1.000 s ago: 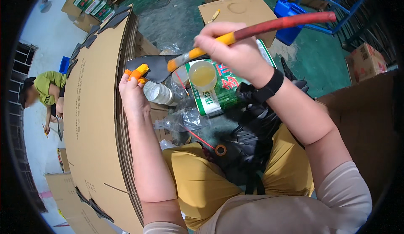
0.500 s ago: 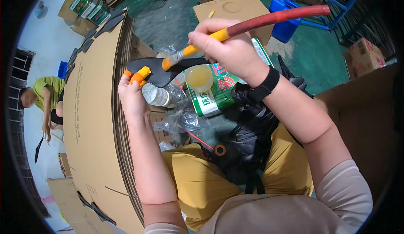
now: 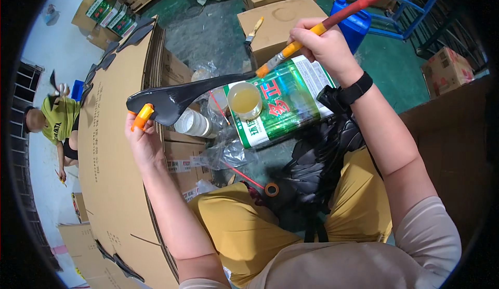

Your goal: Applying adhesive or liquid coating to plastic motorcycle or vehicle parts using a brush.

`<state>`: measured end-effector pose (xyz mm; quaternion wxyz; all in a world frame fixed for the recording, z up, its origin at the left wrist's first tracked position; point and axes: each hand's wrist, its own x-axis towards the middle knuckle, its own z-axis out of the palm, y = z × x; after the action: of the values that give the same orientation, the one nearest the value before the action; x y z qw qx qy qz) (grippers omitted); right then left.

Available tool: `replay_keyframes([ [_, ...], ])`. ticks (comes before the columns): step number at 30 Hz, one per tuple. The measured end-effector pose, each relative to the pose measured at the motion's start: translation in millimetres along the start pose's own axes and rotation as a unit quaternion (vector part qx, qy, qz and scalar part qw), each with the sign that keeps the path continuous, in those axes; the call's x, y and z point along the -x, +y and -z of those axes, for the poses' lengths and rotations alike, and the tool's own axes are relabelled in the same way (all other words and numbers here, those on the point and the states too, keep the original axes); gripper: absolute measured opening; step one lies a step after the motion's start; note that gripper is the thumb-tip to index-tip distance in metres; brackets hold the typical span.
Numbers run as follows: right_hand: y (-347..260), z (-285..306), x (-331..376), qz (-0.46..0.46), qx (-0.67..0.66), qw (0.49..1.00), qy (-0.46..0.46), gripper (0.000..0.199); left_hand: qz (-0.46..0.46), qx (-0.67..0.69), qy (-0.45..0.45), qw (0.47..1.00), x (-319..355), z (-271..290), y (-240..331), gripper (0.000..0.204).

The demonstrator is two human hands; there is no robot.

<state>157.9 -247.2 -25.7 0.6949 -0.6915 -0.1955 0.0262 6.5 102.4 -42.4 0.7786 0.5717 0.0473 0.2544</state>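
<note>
My left hand (image 3: 143, 139), with orange finger covers on its fingertips, grips the broad end of a long black piece (image 3: 175, 95) that narrows toward the right. My right hand (image 3: 328, 44) is closed round a paintbrush (image 3: 314, 29) with a yellow and dark-red handle. The brush's bristles touch or hover just over the thin far end of the black piece; which, I cannot tell. Under that end, a cup of yellowish liquid (image 3: 245, 101) stands on a green and white metal can (image 3: 283, 94).
A large cardboard stack (image 3: 112, 143) rises at my left, black pieces lying on it. White cups (image 3: 193, 123) stand beside the can. Several black pieces (image 3: 317, 169) are heaped by my knees. Behind are a carton with another brush (image 3: 253, 31) and a blue jug (image 3: 356, 26). A co-worker (image 3: 61, 120) is at far left.
My right hand and brush have moved right, from the broad end of the black piece to its thin end. My left hand has shifted left and down, drawing the piece out longer in view.
</note>
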Motion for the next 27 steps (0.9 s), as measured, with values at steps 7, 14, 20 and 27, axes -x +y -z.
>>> replay_keyframes([
  [7, -18.6, 26.0, -4.9, 0.004, -0.113, 0.993, 0.042, 0.019, -0.136, -0.060, -0.069, 0.987, 8.5, 7.9, 11.0, 0.050],
  [14, -25.8, 5.4, 1.0, -0.016, -0.193, 0.981, -0.024, 0.021, -0.146, -0.108, -0.021, 0.983, 22.4, -4.8, 18.4, 0.082],
  [20, -28.9, 15.8, 4.4, -0.005, -0.133, 0.991, -0.009, 0.019, -0.201, -0.070, -0.077, 0.974, 16.1, 11.1, 20.3, 0.086],
  [27, -33.4, 16.7, 2.7, 0.033, -0.174, 0.984, -0.012, 0.019, -0.188, -0.088, -0.076, 0.975, 13.4, 16.6, 20.5, 0.081],
])
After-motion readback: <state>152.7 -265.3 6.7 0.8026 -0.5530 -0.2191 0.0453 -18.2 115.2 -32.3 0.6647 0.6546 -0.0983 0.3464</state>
